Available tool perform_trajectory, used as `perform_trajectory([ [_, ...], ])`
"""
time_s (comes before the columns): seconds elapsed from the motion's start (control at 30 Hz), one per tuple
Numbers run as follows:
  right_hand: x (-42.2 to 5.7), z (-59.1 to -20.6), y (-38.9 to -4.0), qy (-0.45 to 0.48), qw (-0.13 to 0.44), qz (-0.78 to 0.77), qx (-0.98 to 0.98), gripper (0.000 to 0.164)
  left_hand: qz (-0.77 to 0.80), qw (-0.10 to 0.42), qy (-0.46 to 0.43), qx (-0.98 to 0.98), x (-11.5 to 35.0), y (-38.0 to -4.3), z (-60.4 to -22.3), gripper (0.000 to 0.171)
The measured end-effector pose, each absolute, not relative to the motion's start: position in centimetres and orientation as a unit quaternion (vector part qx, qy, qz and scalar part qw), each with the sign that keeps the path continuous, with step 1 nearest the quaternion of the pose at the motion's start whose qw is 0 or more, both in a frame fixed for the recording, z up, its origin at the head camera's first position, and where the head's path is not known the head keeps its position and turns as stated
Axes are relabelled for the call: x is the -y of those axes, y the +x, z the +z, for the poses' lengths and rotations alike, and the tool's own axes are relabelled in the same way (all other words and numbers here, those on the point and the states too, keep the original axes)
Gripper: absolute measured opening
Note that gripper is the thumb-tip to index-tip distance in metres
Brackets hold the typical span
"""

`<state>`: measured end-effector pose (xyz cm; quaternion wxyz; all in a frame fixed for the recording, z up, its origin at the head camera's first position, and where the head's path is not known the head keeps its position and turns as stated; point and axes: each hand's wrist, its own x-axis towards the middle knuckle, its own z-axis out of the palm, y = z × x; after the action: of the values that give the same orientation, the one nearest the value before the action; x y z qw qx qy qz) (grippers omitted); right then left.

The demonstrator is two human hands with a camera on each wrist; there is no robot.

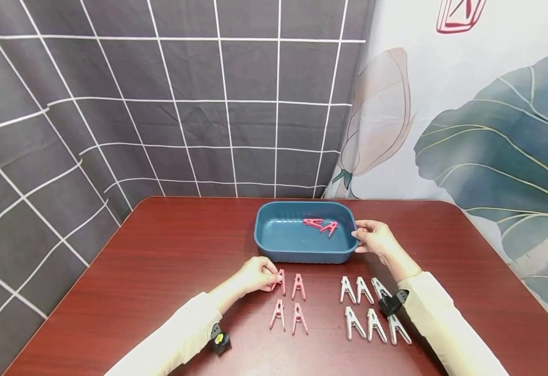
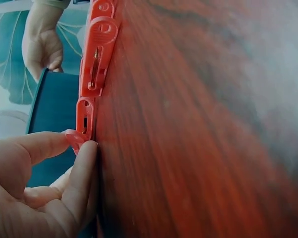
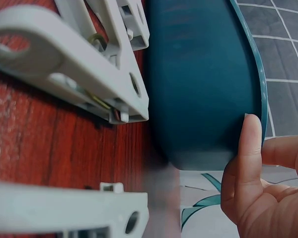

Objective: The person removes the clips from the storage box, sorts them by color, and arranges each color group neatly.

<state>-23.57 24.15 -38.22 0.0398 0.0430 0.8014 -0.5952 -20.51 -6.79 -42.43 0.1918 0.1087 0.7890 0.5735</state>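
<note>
My left hand (image 1: 255, 275) pinches one end of a red clothespin (image 1: 282, 283) between thumb and index finger, at table level just in front of the blue basin (image 1: 302, 257). The left wrist view shows this pinched clothespin (image 2: 85, 119) in line with other red ones. At the basin's right end my right hand (image 1: 376, 238) holds the wall by its rim, the thumb on one side and fingers on the other. Inside the basin lie two red clothespins (image 1: 329, 228). Beside and below the pinched clothespin are 3 more red clothespins (image 1: 298, 286) on the table.
Several pale grey clothespins (image 1: 351, 322) stand in two rows on the right, some partly covered by my right wrist and its strap. All of this is on a dark red wooden table (image 1: 161, 250). A grey gridded cloth (image 1: 250, 125) and a flowered curtain hang behind.
</note>
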Motion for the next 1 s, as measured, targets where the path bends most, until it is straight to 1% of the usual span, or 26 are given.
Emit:
perform_trajectory([
  [0.17, -24.0, -38.1, -23.6, 0.039, 0.040, -0.603, -0.796, 0.048, 0.566, 0.187, 0.107, -0.796, 7.2, -20.5, -42.3, 0.016],
  [0.37, -24.0, -38.1, -23.5, 0.039, 0.042, -0.605, -0.794, 0.048, 0.570, 0.140, 0.122, -0.801, 7.7, -20.4, -41.4, 0.016],
  [0.43, -24.1, -38.2, -23.6, 0.040, 0.041, -0.605, -0.794, 0.047, 0.572, 0.130, 0.142, -0.797, 7.8, -20.4, -40.7, 0.017],
  [0.63, -24.1, -38.2, -23.6, 0.038, 0.035, -0.609, -0.792, 0.046, 0.570, 0.124, 0.208, -0.785, 7.6, -21.0, -37.4, 0.020],
  [0.73, -23.9, -38.2, -23.7, 0.037, 0.037, -0.610, -0.791, 0.047, 0.566, 0.108, 0.232, -0.784, 7.2, -21.3, -36.0, 0.020],
  [0.83, -24.0, -38.2, -23.7, 0.039, 0.039, -0.608, -0.792, 0.047, 0.555, 0.080, 0.251, -0.789, 6.4, -21.8, -35.2, 0.018],
  [1.0, -24.2, -38.4, -23.6, 0.044, 0.038, -0.604, -0.795, 0.047, 0.490, 0.007, 0.262, -0.832, 4.4, -22.7, -34.6, 0.013],
])
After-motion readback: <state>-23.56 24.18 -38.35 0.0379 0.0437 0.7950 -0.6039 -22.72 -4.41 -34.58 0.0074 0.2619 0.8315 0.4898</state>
